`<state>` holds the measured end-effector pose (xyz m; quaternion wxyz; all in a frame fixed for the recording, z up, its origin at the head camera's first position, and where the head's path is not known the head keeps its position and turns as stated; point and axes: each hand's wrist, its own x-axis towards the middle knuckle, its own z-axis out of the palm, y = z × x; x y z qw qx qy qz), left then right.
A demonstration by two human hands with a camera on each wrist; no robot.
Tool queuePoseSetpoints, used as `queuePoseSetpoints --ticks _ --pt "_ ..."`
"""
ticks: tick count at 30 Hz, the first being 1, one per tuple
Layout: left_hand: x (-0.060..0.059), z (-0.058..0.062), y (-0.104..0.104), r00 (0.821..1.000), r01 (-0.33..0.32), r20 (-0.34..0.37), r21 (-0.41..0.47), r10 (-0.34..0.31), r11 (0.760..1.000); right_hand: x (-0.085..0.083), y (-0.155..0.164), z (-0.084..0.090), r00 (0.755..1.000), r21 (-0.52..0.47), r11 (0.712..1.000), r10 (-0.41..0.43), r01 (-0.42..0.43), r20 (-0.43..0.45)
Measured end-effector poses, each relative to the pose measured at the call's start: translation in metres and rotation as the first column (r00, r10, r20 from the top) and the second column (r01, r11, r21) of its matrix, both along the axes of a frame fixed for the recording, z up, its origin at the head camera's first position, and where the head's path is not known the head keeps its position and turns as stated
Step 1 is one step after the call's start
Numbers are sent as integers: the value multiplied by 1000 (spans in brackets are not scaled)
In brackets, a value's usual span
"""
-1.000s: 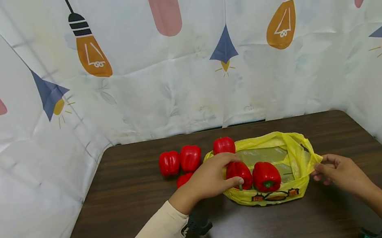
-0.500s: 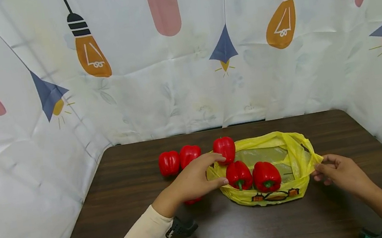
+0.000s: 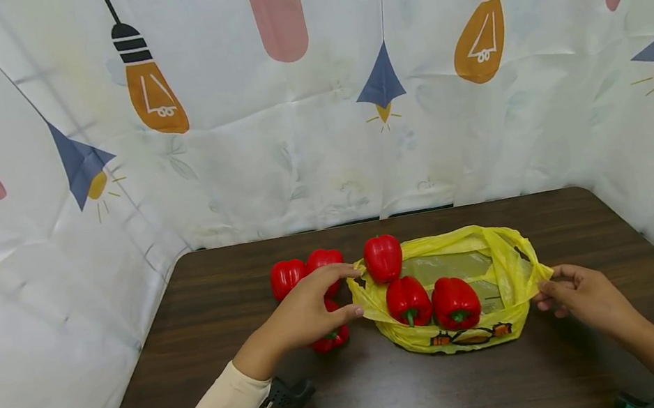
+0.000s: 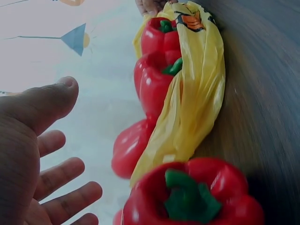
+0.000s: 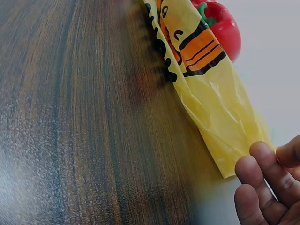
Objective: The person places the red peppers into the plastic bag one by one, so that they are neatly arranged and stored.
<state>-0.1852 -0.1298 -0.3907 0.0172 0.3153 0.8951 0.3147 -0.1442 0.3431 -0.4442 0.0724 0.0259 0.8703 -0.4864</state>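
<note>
A yellow plastic bag [image 3: 508, 268] lies with its mouth spread wide on the table. Three red bell peppers are at it: two side by side at the front, a left one [image 3: 408, 301] and a right one [image 3: 456, 302], and another [image 3: 383, 259] at its back left. My right hand [image 3: 582, 296] pinches the bag's right edge between thumb and fingers. Beside the bag's left edge is my left hand [image 3: 302, 313], fingers apart and holding nothing. It hovers over a loose bell pepper [image 3: 330, 341], partly hiding it; in the left wrist view that bell pepper [image 4: 225, 183] looms large below the fingers.
Two more bell peppers, one at the left [image 3: 287, 278] and one half hidden by the left hand [image 3: 324, 259], sit farther back on the dark wooden table [image 3: 215, 305]. A white printed curtain [image 3: 295, 159] rises behind the table's far edge.
My left hand has drawn away from the front left bell pepper in the bag and moved left toward the loose ones. The right hand stays at the bag's edge.
</note>
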Motion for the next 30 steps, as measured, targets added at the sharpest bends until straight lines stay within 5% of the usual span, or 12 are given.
queuePoseSetpoints --ticks 12,19,30 --pt "-2 -1 -40 996 -70 53 68 66 995 -2 0 -1 1000 -7 1000 5 -5 8" --pt "-5 -2 -58 989 -145 2 45 145 988 -2 -1 1 1000 -10 1000 5 -5 25" --pt "-13 -11 -84 983 -168 -73 38 171 985 -2 0 -1 999 -18 1000 -4 4 35"
